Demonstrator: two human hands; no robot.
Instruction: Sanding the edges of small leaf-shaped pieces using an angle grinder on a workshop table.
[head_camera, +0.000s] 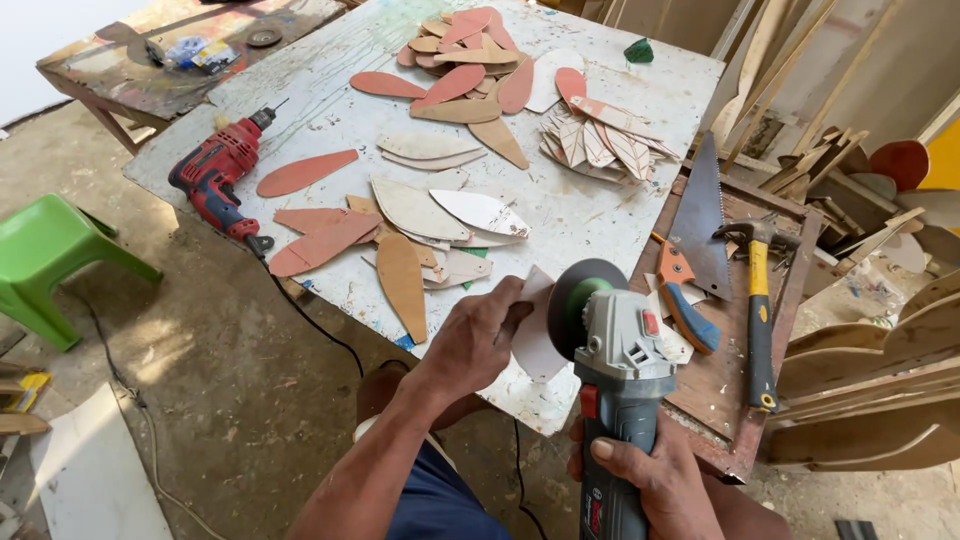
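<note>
At the near edge of the white, paint-scuffed worktop (330, 70), a pale leaf-shaped plywood cutout (534, 335) is pinched in the left hand (478, 335), its edge touching the disc of the grey-green angle grinder (612, 375). The grinder's body is clenched in the right hand (655, 480). Step in hand: edge sanding, judged. A steady turn of the cutout against the disc is called for next. Further back lie red and pale leaf cutouts (440, 215) and a red power drill (215, 175).
</note>
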